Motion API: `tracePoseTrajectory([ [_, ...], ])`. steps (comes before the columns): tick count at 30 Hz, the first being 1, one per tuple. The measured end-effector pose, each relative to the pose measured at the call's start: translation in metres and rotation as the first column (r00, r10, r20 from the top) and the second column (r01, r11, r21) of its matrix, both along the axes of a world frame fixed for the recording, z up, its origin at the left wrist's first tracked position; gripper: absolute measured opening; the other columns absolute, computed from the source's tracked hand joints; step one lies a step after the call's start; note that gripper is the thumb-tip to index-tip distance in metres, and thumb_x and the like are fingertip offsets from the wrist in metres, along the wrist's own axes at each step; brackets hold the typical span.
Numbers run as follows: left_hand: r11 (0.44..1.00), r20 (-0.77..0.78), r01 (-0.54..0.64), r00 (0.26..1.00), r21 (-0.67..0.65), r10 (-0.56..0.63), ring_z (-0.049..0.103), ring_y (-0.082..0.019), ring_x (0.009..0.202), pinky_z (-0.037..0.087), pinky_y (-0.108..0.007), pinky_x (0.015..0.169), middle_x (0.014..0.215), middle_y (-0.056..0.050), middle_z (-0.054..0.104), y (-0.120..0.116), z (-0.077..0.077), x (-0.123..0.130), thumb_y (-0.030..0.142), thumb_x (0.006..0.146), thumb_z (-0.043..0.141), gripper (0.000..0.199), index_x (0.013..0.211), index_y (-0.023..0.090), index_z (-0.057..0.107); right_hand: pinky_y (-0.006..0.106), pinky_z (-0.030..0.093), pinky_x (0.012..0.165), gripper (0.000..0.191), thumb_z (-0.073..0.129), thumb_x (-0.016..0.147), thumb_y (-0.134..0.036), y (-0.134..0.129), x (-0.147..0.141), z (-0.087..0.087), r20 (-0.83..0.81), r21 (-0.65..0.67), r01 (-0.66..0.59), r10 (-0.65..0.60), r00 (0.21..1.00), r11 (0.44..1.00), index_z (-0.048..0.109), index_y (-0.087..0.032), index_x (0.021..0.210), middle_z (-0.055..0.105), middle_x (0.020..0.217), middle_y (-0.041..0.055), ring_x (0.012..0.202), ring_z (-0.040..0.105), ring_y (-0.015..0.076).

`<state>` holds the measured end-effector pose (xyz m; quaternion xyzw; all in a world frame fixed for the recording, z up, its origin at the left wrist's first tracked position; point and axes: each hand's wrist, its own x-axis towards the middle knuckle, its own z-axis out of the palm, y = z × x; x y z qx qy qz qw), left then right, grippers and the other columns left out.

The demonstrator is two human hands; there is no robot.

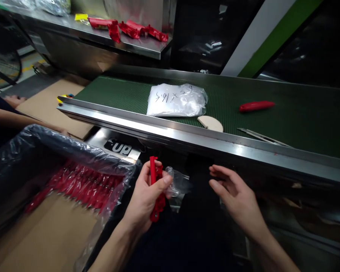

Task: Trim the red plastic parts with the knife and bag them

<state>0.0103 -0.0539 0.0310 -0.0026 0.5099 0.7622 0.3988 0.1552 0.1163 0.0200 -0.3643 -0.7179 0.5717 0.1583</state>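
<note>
My left hand (147, 189) is closed around a red plastic part (153, 172), a long ribbed piece held upright in front of the belt's metal edge. A crumpled clear plastic bag (174, 183) sticks out to the right of the same hand; whether it is gripped or only touching is hard to make out. My right hand (235, 192) hovers apart to the right, thumb and fingers spread with nothing between them. Left of my left hand stands a plastic-lined box (45, 138) holding several bagged red parts (85, 187) in a row on cardboard.
The green conveyor belt (116, 88) carries a marked bag of clear plastic (175, 100), a beige curved piece (211, 123), a red part (256, 106) and a utility knife (260, 136). Several red parts (130, 30) lie on a metal shelf (147, 49). Another person's arm (25, 119) is at left.
</note>
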Motion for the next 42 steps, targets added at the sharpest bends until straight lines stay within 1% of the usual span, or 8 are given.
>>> tracePoseTrajectory([
  [2,0.999,-0.056,0.009,0.998,-0.043,-0.012,0.054,-0.007,0.059,0.048,-0.018,0.055,0.080,0.005,0.058,0.002,-0.003,0.005,0.026,0.079,0.079,0.041,0.106,0.023,0.048,0.026,0.049,0.084,0.026,0.071,0.083,-0.044,-0.012,-0.002,0.007,0.011,0.172,0.004,-0.006,1.000,0.985,0.069,-0.029,0.105,0.070,0.106,0.0011,0.099,0.064,0.0161],
  [7,0.987,-0.124,0.127,0.983,-0.102,-0.139,0.056,-0.008,0.066,0.048,-0.018,0.059,0.083,0.003,0.058,0.008,-0.006,0.021,0.030,0.081,0.077,0.041,0.109,0.023,0.048,0.023,0.051,0.066,0.024,0.070,0.083,-0.045,-0.036,-0.020,0.027,0.019,-0.096,-0.337,0.341,0.940,0.936,0.068,-0.024,0.093,0.070,0.086,-0.0008,0.075,0.064,0.0128],
  [15,0.964,-0.310,0.115,0.932,-0.242,-0.189,0.053,-0.010,0.062,0.044,-0.024,0.059,0.080,0.004,0.054,0.009,-0.019,0.026,0.027,0.085,0.067,0.036,0.111,0.024,0.042,0.023,0.038,0.055,0.016,0.063,0.086,-0.027,-0.027,-0.012,0.012,0.053,0.158,-0.203,0.197,0.979,0.966,0.055,-0.020,0.073,0.054,0.069,-0.0030,0.060,0.048,0.0092],
  [20,0.921,-0.593,0.022,0.759,-0.389,-0.268,0.058,-0.015,0.080,0.046,-0.031,0.077,0.096,0.000,0.058,0.009,-0.024,0.031,0.019,0.084,0.062,0.059,0.135,0.032,0.036,0.024,0.048,0.069,0.028,0.065,0.087,-0.038,-0.026,-0.018,0.020,0.017,0.142,-0.268,0.268,0.963,0.953,0.061,-0.025,0.112,0.063,0.093,-0.0004,0.080,0.060,0.0128],
  [25,0.867,-0.701,0.062,0.561,-0.495,-0.440,0.061,-0.022,0.085,0.045,-0.037,0.081,0.104,-0.003,0.062,0.006,-0.032,0.037,0.012,0.076,0.058,0.075,0.144,0.033,0.034,0.021,0.049,0.062,0.015,0.063,0.091,-0.033,-0.018,-0.024,0.033,-0.075,0.051,-0.365,0.368,0.927,0.930,0.071,-0.021,0.086,0.068,0.075,-0.0014,0.066,0.061,0.0096],
  [31,0.869,-0.648,-0.066,0.694,-0.491,-0.313,0.056,-0.017,0.075,0.043,-0.029,0.072,0.086,0.000,0.058,-0.007,-0.038,0.019,0.023,0.085,0.059,0.037,0.121,0.024,0.050,0.023,0.056,0.062,0.013,0.065,0.090,-0.031,0.006,0.005,0.020,-0.249,0.131,-0.017,0.049,0.967,0.991,0.069,-0.022,0.100,0.070,0.077,-0.0003,0.068,0.067,0.0117],
  [35,0.897,-0.520,-0.057,0.830,-0.438,-0.201,0.054,-0.014,0.068,0.042,-0.024,0.062,0.076,0.000,0.058,-0.014,-0.047,0.008,0.037,0.086,0.064,0.019,0.085,0.019,0.058,0.026,0.059,0.062,0.014,0.069,0.087,-0.024,0.010,0.024,0.019,-0.308,0.159,0.018,0.032,0.951,0.987,0.071,-0.025,0.101,0.071,0.089,0.0016,0.072,0.070,0.0142],
  [42,0.924,-0.345,-0.068,0.936,-0.376,-0.071,0.055,-0.014,0.067,0.045,-0.022,0.061,0.075,-0.001,0.061,-0.009,-0.047,0.010,0.039,0.083,0.068,0.025,0.090,0.015,0.064,0.027,0.061,0.065,0.024,0.064,0.088,-0.012,0.004,0.037,0.022,-0.413,0.094,-0.049,0.084,0.907,0.994,0.072,-0.030,0.101,0.072,0.107,0.0007,0.074,0.071,0.0131],
])
